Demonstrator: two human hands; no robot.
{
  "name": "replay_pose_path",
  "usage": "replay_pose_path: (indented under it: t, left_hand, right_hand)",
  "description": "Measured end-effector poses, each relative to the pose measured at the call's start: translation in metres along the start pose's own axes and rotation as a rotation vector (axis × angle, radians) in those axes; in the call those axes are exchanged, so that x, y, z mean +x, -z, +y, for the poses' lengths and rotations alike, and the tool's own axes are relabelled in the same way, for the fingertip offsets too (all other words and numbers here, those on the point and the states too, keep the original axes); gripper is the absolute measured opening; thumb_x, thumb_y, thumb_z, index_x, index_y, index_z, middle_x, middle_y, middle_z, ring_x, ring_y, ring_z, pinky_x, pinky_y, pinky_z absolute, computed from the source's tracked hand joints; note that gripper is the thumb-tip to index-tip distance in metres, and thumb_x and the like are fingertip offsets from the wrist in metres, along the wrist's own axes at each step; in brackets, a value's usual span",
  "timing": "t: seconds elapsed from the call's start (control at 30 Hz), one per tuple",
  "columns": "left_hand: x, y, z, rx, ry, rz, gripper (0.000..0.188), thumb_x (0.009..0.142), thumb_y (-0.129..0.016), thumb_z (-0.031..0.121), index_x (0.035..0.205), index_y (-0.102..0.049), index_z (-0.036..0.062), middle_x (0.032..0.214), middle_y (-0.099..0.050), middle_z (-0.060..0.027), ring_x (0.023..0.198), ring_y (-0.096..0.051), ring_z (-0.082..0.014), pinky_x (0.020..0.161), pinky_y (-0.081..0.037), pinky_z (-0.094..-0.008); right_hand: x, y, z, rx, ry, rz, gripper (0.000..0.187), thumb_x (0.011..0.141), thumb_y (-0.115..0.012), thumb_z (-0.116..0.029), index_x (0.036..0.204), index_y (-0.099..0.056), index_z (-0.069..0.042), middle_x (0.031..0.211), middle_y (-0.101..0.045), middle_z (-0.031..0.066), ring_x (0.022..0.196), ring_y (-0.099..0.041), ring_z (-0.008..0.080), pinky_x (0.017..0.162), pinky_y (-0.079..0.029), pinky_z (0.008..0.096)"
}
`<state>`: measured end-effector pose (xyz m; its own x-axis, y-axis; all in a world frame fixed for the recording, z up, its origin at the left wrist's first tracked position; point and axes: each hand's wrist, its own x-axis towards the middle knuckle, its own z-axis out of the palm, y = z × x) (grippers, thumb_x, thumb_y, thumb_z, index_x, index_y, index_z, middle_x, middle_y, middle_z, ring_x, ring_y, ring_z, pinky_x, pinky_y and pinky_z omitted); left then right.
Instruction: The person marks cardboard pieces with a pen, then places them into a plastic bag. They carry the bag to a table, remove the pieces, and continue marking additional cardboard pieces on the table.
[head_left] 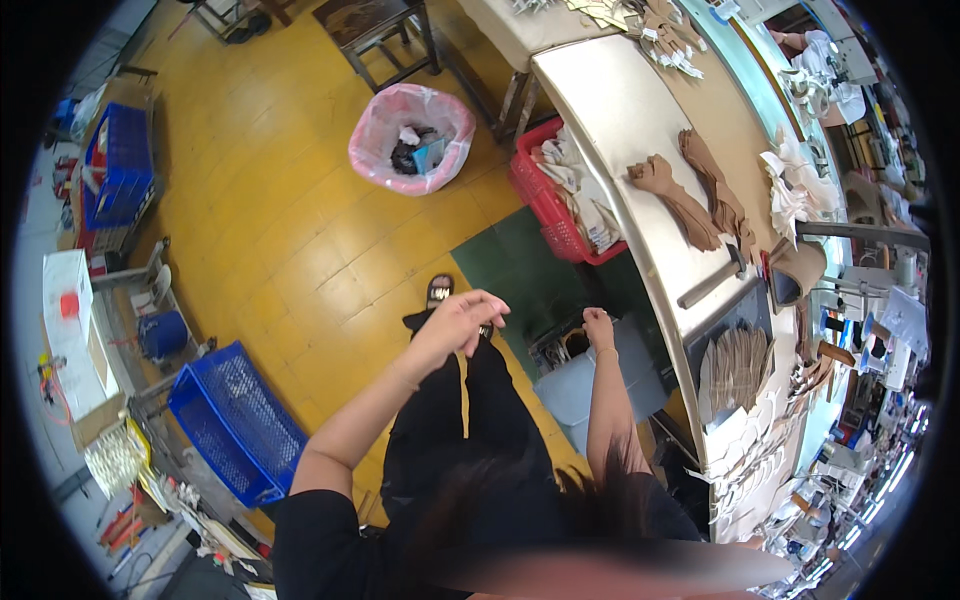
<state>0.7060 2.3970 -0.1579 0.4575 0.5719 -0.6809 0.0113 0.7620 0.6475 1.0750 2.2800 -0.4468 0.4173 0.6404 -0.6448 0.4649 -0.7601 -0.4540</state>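
My left hand [460, 325] hangs in front of my body above the yellow floor, its fingers loosely stretched and nothing seen in them. To the right, my right hand [598, 328] is curled, with fingertips drawn together; whether they hold anything small is hidden. Below and beside it stands a pale blue-grey bin or box [600, 385] with dark things at its far side. On the workbench [600, 90] at my right lie brown glove-shaped pieces [672, 200], a hammer [712, 282] and a stack of grey-brown pieces [735, 370] on a dark board [700, 345]. Neither hand touches them.
A red basket [540, 190] of pale cloth pieces sits under the bench edge. Ahead stands a waste bin [365, 150] with a pink liner, near a dark wooden stool [375, 25]. Blue crates [240, 420] and a side table [90, 330] line the left. White cut pieces [750, 480] cover the near bench.
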Motion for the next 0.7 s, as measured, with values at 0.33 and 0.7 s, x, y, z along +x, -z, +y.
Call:
replay_pose_path:
  t: [0.33, 0.7]
  left_hand:
    - [0.355, 0.111, -0.029, 0.436, -0.013, 0.184, 0.04, 0.093, -0.053, 0.028, 0.117, -0.056, -0.0036, 0.1, -0.064, -0.0129, 0.045, -0.055, -0.0153, 0.038, -0.042, -0.0261]
    - [0.568, 0.131, -0.05, 0.566, -0.349, 0.359, 0.05, 0.088, -0.061, 0.034, 0.12, -0.052, -0.0032, 0.095, -0.068, -0.0186, 0.069, -0.069, -0.027, 0.058, -0.053, -0.035]
  right_hand:
    - [0.176, -0.017, 0.005, -0.061, -0.056, 0.549, 0.05, 0.087, -0.057, -0.025, 0.124, -0.054, 0.007, 0.121, -0.059, 0.0287, 0.115, -0.054, 0.0442, 0.099, -0.043, 0.0434]
    - [0.281, -0.019, 0.021, 0.459, 0.135, 0.69, 0.07, 0.081, -0.063, -0.017, 0.139, -0.032, 0.007, 0.139, -0.041, 0.0237, 0.128, -0.044, 0.0336, 0.108, -0.036, 0.0408]
